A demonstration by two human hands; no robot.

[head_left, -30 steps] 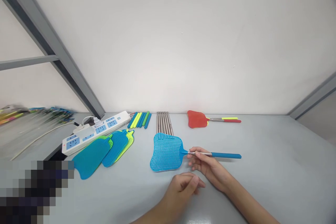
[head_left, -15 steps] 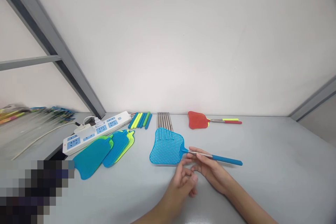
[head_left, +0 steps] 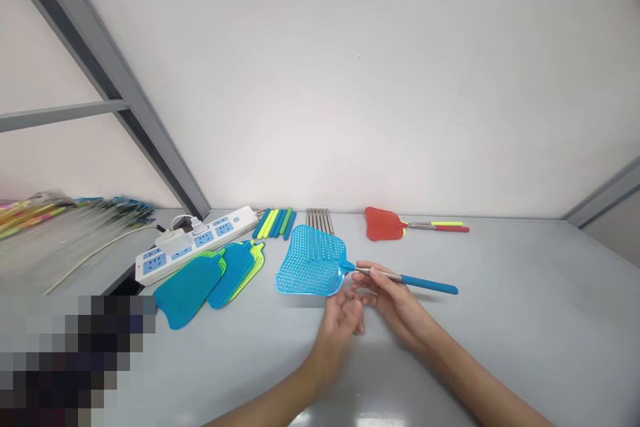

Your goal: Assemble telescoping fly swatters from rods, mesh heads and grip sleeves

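Note:
A blue fly swatter (head_left: 315, 263) is held slightly above the grey table, its mesh head to the left and its blue handle (head_left: 430, 285) to the right. My right hand (head_left: 393, 297) is closed around its metal rod, thumb on top and fingers behind. Just below the lower right edge of the mesh is my left hand (head_left: 343, 313), fingers loosely bent and apart, holding nothing that I can see. Whether it touches the mesh I cannot tell. Behind the head lie several metal rods (head_left: 320, 220). Beside them rest several blue, yellow and green handle grips (head_left: 275, 223).
Blue and yellow-green swatter heads (head_left: 190, 287) lie in overlapping piles at left. Behind them stands a white power strip (head_left: 200, 243) with plugs and a cable. A red swatter (head_left: 385, 223) and a yellow-handled one lie stacked near the wall. Packaged items (head_left: 115, 213) sit far left.
The swatter's head has tilted and shifted slightly left in view. My left hand has moved up toward its lower edge. My right hand keeps hold of the rod; the view has shifted a little.

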